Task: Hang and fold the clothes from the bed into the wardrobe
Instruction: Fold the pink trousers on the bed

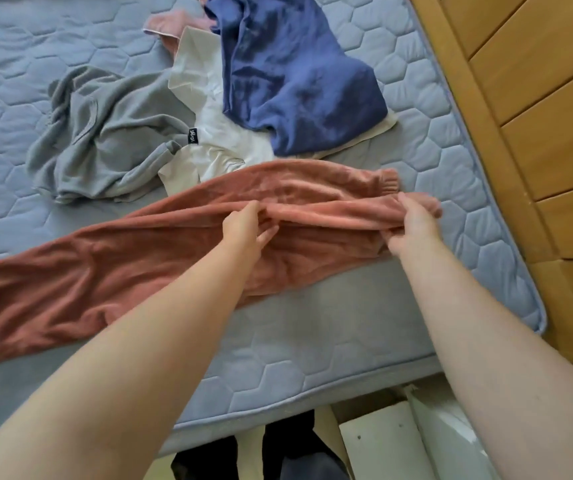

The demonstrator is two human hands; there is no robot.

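Rust-coloured fleece trousers [112, 271] lie stretched across the near part of the blue quilted mattress [330, 341], cuffs to the right. My left hand [247, 225] pinches a fold of the upper leg near its middle. My right hand [413, 223] grips the same leg close to its ribbed cuff. Behind them lies a heap of clothes: a grey garment [105, 140], a white one [209, 147], a blue one [295, 81] and a pink one [171, 27] at the back.
A wooden slatted panel [537, 116] runs along the mattress's right side. Below the mattress's near edge are dark fabric [288, 452] and a white board [382, 441] on the floor.
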